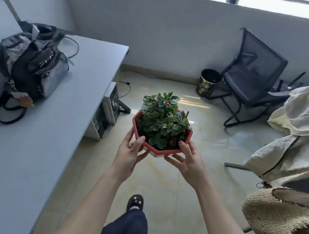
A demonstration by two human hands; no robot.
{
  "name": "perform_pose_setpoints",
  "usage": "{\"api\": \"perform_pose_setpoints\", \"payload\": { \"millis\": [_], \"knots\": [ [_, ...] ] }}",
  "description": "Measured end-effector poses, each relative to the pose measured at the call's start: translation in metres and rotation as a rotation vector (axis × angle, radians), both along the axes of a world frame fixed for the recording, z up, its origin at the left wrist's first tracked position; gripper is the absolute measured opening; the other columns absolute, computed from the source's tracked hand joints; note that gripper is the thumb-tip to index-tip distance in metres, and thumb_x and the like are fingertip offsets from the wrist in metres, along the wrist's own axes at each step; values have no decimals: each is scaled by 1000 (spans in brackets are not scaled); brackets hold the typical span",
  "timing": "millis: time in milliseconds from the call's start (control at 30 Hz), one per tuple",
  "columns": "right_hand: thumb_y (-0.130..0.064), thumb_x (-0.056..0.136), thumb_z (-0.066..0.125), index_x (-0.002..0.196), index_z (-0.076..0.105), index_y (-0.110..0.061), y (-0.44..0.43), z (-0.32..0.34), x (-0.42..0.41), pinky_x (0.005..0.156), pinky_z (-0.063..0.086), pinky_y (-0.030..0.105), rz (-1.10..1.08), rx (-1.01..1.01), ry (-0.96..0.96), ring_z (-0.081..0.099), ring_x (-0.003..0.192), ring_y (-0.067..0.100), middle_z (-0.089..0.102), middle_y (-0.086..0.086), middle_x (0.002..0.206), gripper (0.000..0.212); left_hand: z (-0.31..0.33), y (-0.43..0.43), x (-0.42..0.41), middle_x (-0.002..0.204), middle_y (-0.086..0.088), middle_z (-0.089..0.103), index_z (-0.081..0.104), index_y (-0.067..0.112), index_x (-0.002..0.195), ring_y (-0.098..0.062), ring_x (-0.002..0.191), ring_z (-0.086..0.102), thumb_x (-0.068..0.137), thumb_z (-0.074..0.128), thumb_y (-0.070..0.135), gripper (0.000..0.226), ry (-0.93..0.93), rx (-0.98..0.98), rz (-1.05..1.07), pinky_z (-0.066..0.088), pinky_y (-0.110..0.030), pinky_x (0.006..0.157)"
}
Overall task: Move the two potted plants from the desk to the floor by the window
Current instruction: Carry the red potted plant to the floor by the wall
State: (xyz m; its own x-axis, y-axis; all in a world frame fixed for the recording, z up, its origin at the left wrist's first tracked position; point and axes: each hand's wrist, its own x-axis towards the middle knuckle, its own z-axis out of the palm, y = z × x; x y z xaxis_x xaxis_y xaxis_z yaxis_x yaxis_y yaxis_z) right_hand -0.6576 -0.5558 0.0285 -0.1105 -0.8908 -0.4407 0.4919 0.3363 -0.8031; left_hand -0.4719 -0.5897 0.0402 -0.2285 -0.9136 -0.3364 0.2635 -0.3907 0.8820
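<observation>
A potted plant [161, 125] with green succulent leaves sits in a red many-sided pot, held in the air over the tiled floor [195, 145], to the right of the desk [75, 87]. My left hand [129, 152] grips the pot's near left rim, thumb over the edge. On the near right side, my right hand [187, 159] holds the rim and underside. The window [270, 2] runs along the top of the far wall. No second potted plant shows in this view.
A grey backpack [31, 68] lies on the desk at left. A computer case [105, 114] stands under the desk's edge. A black bin [208, 82] and black mesh chair [251, 78] stand by the far wall. At right are a cream jacket [299, 134] and woven bag [277, 215].
</observation>
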Motion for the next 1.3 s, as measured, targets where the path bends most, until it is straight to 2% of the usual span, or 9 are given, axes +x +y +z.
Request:
{"api": "perform_pose_setpoints", "payload": {
  "millis": [133, 267, 400, 533, 667, 867, 967, 1133, 1300],
  "knots": [
    [-30, 74, 69, 134, 45, -16, -55, 5, -13, 85, 56, 46, -37, -14, -2, 61, 110, 39, 59, 18, 124, 66, 5, -69, -14, 97, 14, 73, 36, 33, 140, -25, 115, 59, 87, 57, 28, 57, -2, 9, -61, 50, -39, 94],
    [-31, 75, 68, 133, 46, -16, -104, 4, -27, 86, 56, 45, -87, -16, -4, 61, 110, 38, 58, 18, 126, 64, 7, -126, -31, 89, 17, 73, 35, 30, 141, -20, 110, 60, 89, 54, 27, 55, -16, 8, -98, 48, -41, 97],
    [-29, 76, 67, 131, 47, -15, -146, 1, -44, 91, 53, 51, -122, -11, -7, 60, 110, 40, 61, 14, 118, 60, 5, -175, -50, 76, 19, 72, 36, 31, 140, -22, 105, 59, 90, 53, 26, 53, -26, 18, -137, 49, -40, 94],
    [-28, 76, 66, 128, 49, -14, -187, -3, -65, 92, 52, 52, -141, 0, -10, 62, 107, 38, 63, 11, 111, 57, -1, -218, -73, 78, 13, 71, 40, 31, 138, -24, 103, 59, 90, 54, 24, 50, -23, 39, -140, 51, -38, 91],
    [-27, 76, 67, 127, 50, -15, -234, -9, -95, 91, 53, 51, -149, 1, -18, 63, 104, 36, 64, 10, 111, 56, -4, -264, -105, 74, 17, 74, 38, 33, 136, -19, 98, 62, 91, 53, 23, 49, -22, 48, -125, 49, -39, 93],
    [-27, 74, 69, 128, 50, -15, -326, -10, -159, 91, 53, 49, -90, 2, -7, 63, 102, 34, 65, 10, 108, 59, -7, -347, -165, 90, 13, 71, 44, 37, 129, -23, 104, 61, 89, 54, 26, 42, -2, 37, -97, 51, -38, 92],
    [-27, 74, 68, 128, 51, -17, -371, -9, -190, 90, 54, 48, -47, -2, -8, 63, 104, 33, 65, 10, 110, 58, -6, -385, -191, 106, 7, 68, 39, 32, 138, -25, 113, 60, 83, 58, 32, 58, 3, 22, -89, 50, -38, 94],
    [-27, 76, 67, 129, 51, -20, -438, -9, -228, 90, 54, 46, 19, -8, 3, 62, 109, 34, 65, 10, 115, 56, -12, -443, -226, 99, 14, 73, 37, 32, 139, -22, 111, 63, 88, 54, 30, 54, -5, 9, -49, 51, -34, 92],
    [-26, 76, 67, 125, 53, -20, -494, -11, -249, 93, 52, 49, 34, -5, 3, 62, 106, 33, 66, 8, 110, 52, -14, -494, -248, 112, 8, 68, 40, 33, 137, -18, 109, 64, 89, 52, 31, 49, -18, 0, -39, 52, -33, 92]
  ]
}}
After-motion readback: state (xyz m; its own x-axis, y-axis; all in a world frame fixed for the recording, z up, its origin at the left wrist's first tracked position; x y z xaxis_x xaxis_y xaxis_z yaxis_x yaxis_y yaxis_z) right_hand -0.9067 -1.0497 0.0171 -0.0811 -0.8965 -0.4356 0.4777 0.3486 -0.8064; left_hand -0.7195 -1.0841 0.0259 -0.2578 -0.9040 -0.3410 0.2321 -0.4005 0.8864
